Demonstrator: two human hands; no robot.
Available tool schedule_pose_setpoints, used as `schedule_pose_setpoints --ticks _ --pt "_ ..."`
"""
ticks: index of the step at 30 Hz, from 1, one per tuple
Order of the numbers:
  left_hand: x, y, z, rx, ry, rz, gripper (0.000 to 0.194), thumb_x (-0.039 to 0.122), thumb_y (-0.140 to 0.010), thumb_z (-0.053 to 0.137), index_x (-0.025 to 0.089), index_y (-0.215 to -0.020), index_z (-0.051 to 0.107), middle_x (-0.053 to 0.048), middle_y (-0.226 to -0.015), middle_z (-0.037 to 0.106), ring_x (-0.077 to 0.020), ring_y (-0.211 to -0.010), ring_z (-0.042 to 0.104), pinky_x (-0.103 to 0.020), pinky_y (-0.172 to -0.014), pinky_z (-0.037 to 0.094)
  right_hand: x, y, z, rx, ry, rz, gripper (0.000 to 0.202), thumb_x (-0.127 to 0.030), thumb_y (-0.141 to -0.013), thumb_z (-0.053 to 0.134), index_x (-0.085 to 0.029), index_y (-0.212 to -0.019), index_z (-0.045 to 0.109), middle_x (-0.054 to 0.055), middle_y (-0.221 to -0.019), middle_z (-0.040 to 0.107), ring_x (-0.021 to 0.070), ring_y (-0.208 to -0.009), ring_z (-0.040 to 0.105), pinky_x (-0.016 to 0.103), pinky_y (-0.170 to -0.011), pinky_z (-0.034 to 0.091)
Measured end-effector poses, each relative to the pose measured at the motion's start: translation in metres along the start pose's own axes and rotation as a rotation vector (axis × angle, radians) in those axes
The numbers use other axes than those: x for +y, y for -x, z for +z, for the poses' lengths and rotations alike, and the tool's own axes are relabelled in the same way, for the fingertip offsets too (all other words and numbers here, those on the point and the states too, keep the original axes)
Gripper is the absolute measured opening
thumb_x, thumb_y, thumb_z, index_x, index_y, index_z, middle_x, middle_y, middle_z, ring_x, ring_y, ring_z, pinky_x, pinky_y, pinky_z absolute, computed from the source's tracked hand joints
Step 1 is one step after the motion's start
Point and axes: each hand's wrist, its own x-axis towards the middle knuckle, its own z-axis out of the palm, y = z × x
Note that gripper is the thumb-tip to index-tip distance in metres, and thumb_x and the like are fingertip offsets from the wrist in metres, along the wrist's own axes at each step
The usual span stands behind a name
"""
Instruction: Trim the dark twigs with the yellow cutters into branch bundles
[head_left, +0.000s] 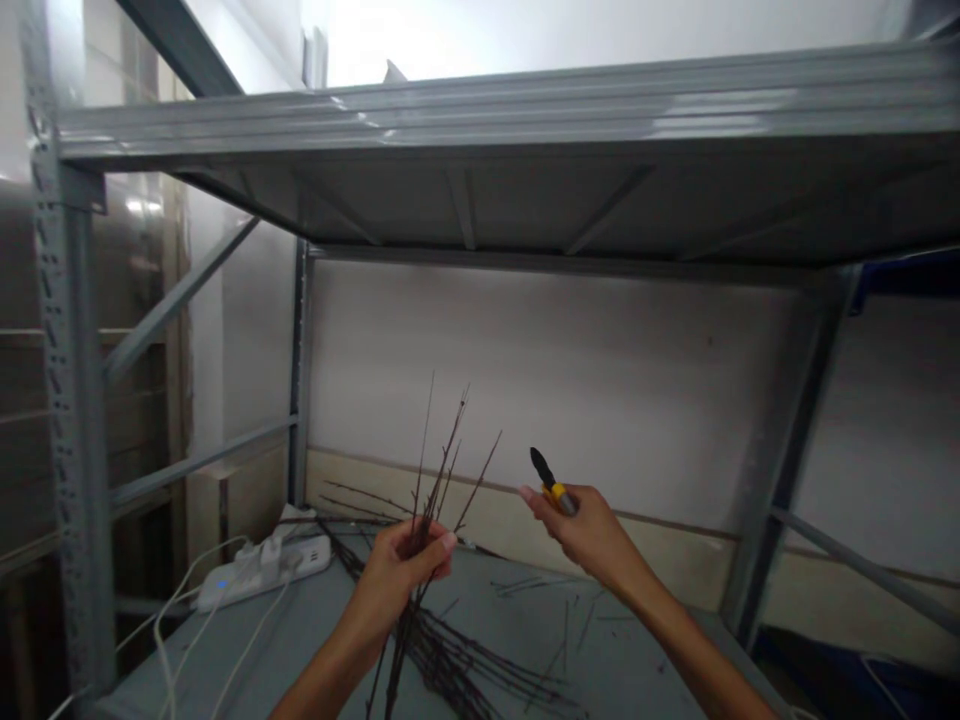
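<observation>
My left hand (409, 565) is closed around a small bunch of thin dark twigs (431, 500), held upright with their tips spreading apart. To the right, my right hand (581, 525) grips pruning shears (551, 482) with yellow-and-grey handles. The dark tip of the shears points up and left, apart from the twigs. Beneath my left hand, a larger pile of dark branches (457, 665) lies on the grey shelf surface (600, 670).
A white power strip (262, 572) with plugs and cables rests at the left of the shelf. Small cut twigs (536, 583) are scattered toward the back right. An upper metal shelf (480, 120) spans overhead, with metal posts (71, 400) at the sides.
</observation>
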Motion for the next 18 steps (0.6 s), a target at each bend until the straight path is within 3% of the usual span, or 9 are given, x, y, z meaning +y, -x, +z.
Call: schedule_pose_setpoints --ticks 3,8,14,18 --pt "0.0 -0.003 0.005 0.021 0.043 0.001 0.034 0.045 -0.072 0.084 0.015 -0.084 0.072 -0.001 -0.07 0.064 -0.0139 -0.064 0.059 -0.035 -0.071 0.059 -0.018 0.003 0.003 -0.074 -0.179 0.035 0.054 -0.068 -0.088 0.052 -0.019 -0.068 0.065 -0.004 -0.047 0.046 0.0123 -0.042 0.042 0.028 -0.044 0.033" --pt "0.006 -0.001 0.018 0.011 0.036 0.002 0.035 0.043 -0.073 0.084 0.015 -0.091 0.073 -0.002 -0.075 0.065 -0.0153 -0.065 0.062 -0.037 -0.069 0.062 -0.053 0.001 0.017 -0.07 -0.42 0.026 0.04 -0.056 -0.077 0.073 -0.018 -0.091 0.069 -0.004 -0.053 0.053 0.0119 -0.045 0.045 0.025 -0.041 0.036" --pt "0.021 0.007 0.032 -0.091 0.109 0.017 0.048 0.045 -0.083 0.075 0.014 -0.119 0.069 -0.009 -0.085 0.074 -0.0217 -0.079 0.069 -0.041 -0.077 0.062 -0.063 -0.013 0.033 -0.073 -0.455 -0.044 0.03 -0.047 -0.075 0.074 -0.019 -0.084 0.066 -0.003 -0.06 0.058 0.0115 -0.047 0.048 0.025 -0.043 0.039" --pt "0.023 0.01 0.036 -0.141 0.162 0.038 0.048 0.049 -0.092 0.062 0.013 -0.123 0.064 -0.013 -0.092 0.077 -0.0262 -0.088 0.073 -0.044 -0.08 0.062 -0.063 -0.013 0.038 -0.092 -0.43 -0.044 0.027 -0.045 -0.077 0.072 -0.02 -0.085 0.066 -0.001 -0.062 0.061 0.0118 -0.049 0.05 0.026 -0.045 0.039"
